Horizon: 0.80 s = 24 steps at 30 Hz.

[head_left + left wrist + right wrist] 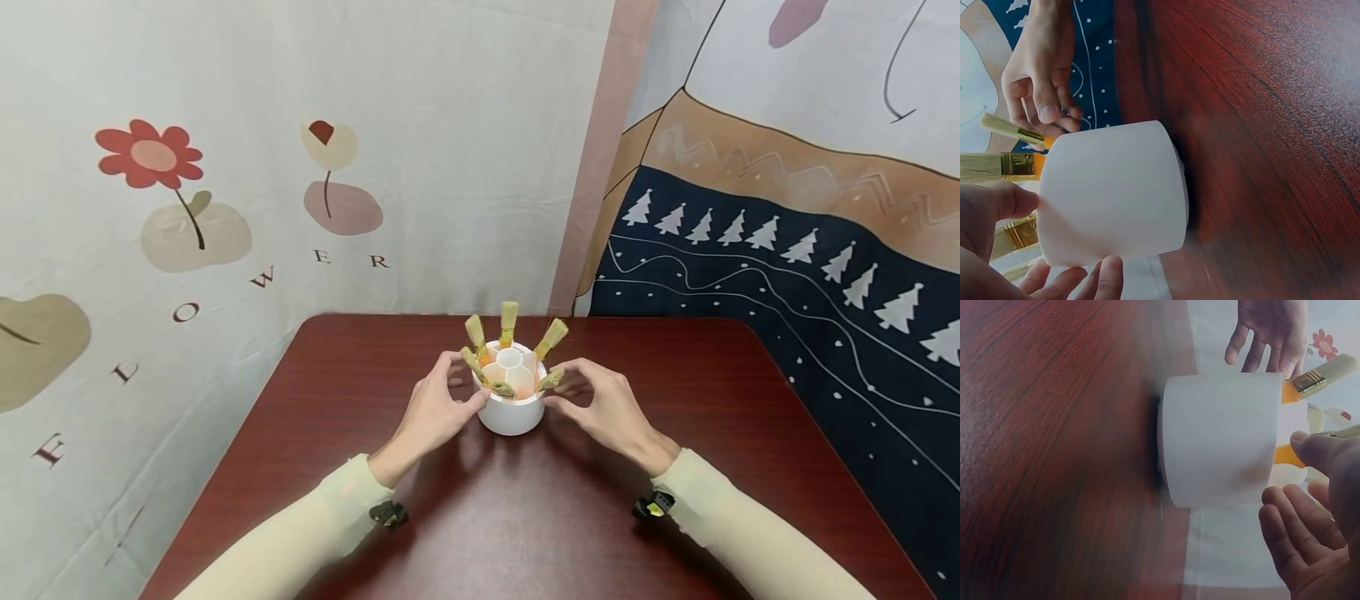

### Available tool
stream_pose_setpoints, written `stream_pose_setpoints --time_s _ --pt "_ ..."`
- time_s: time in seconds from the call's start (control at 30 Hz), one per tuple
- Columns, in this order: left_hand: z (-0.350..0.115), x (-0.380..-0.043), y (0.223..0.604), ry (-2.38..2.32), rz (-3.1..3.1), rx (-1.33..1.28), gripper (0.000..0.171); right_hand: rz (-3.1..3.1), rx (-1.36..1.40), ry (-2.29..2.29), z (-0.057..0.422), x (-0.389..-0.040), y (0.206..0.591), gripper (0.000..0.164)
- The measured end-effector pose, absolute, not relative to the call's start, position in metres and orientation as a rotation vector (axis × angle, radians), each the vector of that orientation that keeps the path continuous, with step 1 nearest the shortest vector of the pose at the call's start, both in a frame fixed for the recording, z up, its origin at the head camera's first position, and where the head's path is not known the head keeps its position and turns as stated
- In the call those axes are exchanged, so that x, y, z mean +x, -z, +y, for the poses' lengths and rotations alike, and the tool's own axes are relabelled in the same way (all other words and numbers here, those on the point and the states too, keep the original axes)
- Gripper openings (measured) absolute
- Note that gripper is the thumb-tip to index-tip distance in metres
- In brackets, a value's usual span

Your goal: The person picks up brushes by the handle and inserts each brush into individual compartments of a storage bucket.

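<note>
A white round brush holder (512, 416) with a round middle cup and compartments about it stands upright on the table. Several flat paintbrushes (509, 321) lean outward in its outer compartments, bristles up; orange handles and gold metal collars show in the wrist views. My left hand (441, 400) holds the holder's left side, its thumb (1025, 201) at the rim and fingertips along the wall. On the other side is my right hand (606, 408), fingers relaxed and loosely bent. Its thumb (1302, 439) overlaps an orange handle (1287, 454), and the fingertips are right at the rim.
The dark red wooden table (315, 425) has rounded back corners. Behind it hangs a pale flower-print cloth (465, 167), and to the right a dark blue cloth (750, 275) with white trees. Each sleeve bears a small black device (387, 513) at the wrist.
</note>
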<state>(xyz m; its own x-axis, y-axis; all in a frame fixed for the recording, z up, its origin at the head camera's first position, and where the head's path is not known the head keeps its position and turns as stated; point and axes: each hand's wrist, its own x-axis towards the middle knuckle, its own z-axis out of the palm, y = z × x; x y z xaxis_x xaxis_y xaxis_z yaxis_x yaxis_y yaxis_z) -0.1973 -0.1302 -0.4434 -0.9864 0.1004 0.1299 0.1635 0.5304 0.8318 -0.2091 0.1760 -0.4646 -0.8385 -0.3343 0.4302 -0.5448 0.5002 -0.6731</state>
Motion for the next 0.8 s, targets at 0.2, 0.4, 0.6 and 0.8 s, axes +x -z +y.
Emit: stream_pose_setpoints --time_s 0.2,0.4,0.6,0.8 --pt "-0.132 -0.196 0.442 1.469 -2.683 -0.240 0.057 -2.568 0.705 -1.163 0.185 -0.204 0.463 0.046" --pt "-0.133 -0.196 0.442 1.483 -2.670 -0.262 0.058 -2.604 0.681 -1.095 0.196 -0.202 0.462 0.046" --pt "-0.136 -0.194 0.443 1.547 -2.635 -0.304 0.067 -2.591 0.660 -1.047 0.208 -0.202 0.463 0.046" --pt "-0.145 -0.194 0.444 1.519 -2.641 -0.364 0.081 -2.589 0.619 -1.002 0.220 -0.200 0.465 0.046"
